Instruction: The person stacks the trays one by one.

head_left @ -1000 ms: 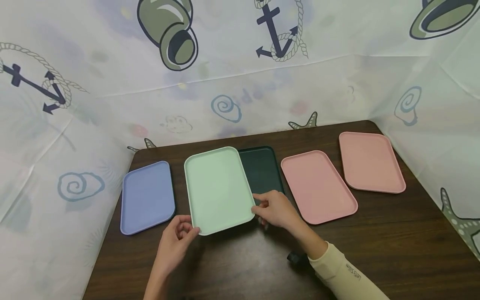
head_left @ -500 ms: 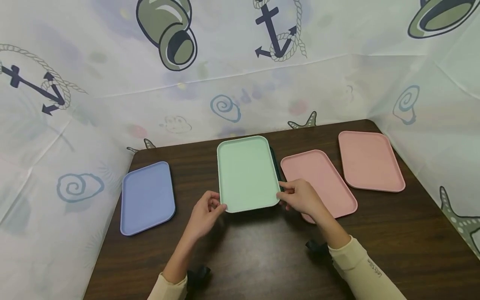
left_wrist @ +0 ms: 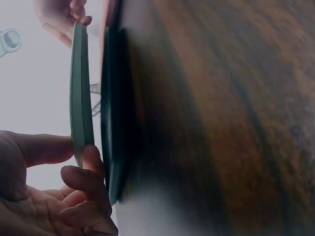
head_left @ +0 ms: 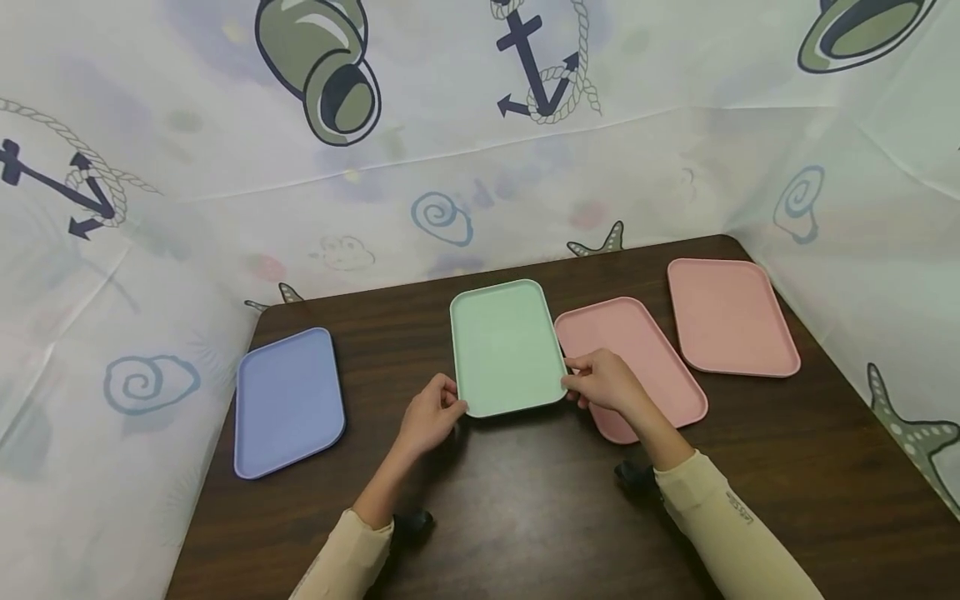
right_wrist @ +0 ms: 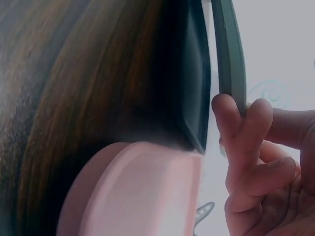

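A light green tray [head_left: 510,348] is held by its two near corners, one in each hand. My left hand [head_left: 431,414] pinches the near left corner, thumb on top and fingers beneath. At the near right corner my right hand [head_left: 603,382] pinches the rim the same way. Both wrist views show a narrow gap between this tray and a dark green tray [left_wrist: 114,118] lying on the table below it. From the head view the dark tray is hidden under the light green one. A pink tray [head_left: 637,358] lies close by on the right, partly behind my right hand.
A blue tray [head_left: 288,404] lies at the left of the dark wooden table [head_left: 525,500]. Another pink tray [head_left: 733,317] sits near the far right edge. Patterned cloth [head_left: 420,150] hangs behind the table and along both sides.
Both hands have carried the light green tray to the right, from partly beside the dark green tray to over it. In the last half second it has shifted only slightly. The other trays stay put.
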The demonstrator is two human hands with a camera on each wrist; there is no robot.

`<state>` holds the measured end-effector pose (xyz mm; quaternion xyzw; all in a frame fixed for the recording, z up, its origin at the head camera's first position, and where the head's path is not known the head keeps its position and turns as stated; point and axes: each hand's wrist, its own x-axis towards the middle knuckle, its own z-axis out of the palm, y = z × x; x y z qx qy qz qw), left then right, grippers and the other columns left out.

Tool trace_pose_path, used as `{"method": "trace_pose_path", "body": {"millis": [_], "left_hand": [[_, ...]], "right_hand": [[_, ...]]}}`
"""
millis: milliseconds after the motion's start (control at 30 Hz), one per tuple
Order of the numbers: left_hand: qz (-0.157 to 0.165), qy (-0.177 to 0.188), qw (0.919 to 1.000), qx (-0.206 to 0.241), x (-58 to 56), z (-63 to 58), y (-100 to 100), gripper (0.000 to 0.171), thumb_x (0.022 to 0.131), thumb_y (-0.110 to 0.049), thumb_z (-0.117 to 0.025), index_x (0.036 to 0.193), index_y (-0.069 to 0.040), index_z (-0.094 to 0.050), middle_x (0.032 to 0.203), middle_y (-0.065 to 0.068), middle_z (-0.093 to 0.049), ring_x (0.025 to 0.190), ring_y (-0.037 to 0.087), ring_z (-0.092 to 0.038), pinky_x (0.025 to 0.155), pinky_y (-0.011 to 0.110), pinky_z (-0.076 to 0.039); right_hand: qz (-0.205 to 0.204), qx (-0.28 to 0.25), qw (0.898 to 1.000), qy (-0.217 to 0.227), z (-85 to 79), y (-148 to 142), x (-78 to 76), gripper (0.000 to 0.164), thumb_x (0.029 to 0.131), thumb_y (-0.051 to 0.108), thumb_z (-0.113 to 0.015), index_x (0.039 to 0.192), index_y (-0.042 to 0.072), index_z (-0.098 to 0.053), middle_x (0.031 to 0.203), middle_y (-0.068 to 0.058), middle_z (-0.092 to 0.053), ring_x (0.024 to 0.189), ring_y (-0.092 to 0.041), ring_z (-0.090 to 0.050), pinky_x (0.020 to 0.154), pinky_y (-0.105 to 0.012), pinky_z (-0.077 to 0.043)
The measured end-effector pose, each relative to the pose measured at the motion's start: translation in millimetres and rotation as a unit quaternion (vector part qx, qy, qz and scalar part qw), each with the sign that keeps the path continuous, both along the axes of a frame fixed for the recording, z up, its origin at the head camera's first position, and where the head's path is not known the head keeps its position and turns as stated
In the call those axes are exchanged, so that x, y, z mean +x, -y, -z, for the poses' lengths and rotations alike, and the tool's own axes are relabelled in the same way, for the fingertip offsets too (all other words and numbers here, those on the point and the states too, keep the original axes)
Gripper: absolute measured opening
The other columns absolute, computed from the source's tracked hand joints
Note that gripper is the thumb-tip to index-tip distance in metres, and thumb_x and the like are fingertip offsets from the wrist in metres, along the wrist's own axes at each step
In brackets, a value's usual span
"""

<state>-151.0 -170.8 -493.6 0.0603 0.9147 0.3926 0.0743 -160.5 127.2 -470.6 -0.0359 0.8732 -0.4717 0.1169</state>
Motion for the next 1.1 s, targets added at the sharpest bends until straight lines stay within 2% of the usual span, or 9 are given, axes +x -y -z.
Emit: {"method": "trace_pose_path", "body": {"millis": [133,433,767,1100], "left_hand": [[-0.005,0.004,0.9999,-0.011,-1.5,5.9,-1.6,0.019,0.091,-0.019,-0.063,0.106,-0.009,-0.057,0.081,-0.006,-0.061,0.067,0.014,-0.052,0.07,0.036,-0.041],[-0.005,-0.016,0.9995,-0.026,-4.6,10.0,-2.8,0.014,0.091,-0.017,-0.06,0.103,-0.009,-0.058,0.078,-0.006,-0.058,0.065,0.013,-0.051,0.066,0.034,-0.04],[0.001,-0.036,0.9954,-0.089,-2.9,5.0,-2.4,0.016,0.094,-0.021,-0.061,0.105,-0.01,-0.058,0.081,-0.005,-0.06,0.069,0.015,-0.056,0.065,0.039,-0.044],[0.01,-0.031,0.994,-0.105,0.1,2.9,-0.5,0.018,0.097,-0.02,-0.057,0.112,-0.009,-0.058,0.09,-0.002,-0.065,0.072,0.016,-0.058,0.067,0.041,-0.046]], "right_hand": [[-0.002,0.001,1.0,0.008,4.3,-0.1,-3.5,0.044,0.089,0.009,-0.065,0.13,-0.005,-0.059,0.069,-0.012,-0.07,0.052,-0.02,-0.063,0.053,-0.029,-0.05],[0.002,0.018,1.0,0.012,8.6,0.7,-7.0,0.042,0.09,0.01,-0.065,0.129,-0.004,-0.061,0.07,-0.011,-0.071,0.05,-0.015,-0.062,0.053,-0.027,-0.05],[0.0,0.036,0.999,-0.001,17.1,4.0,-9.1,0.042,0.088,0.011,-0.067,0.127,-0.003,-0.063,0.067,-0.009,-0.07,0.048,-0.014,-0.061,0.05,-0.028,-0.048],[-0.011,0.076,0.997,-0.01,18.0,8.9,-10.5,0.044,0.088,0.014,-0.067,0.129,-0.002,-0.062,0.065,-0.004,-0.069,0.046,-0.012,-0.058,0.05,-0.028,-0.044]]}}
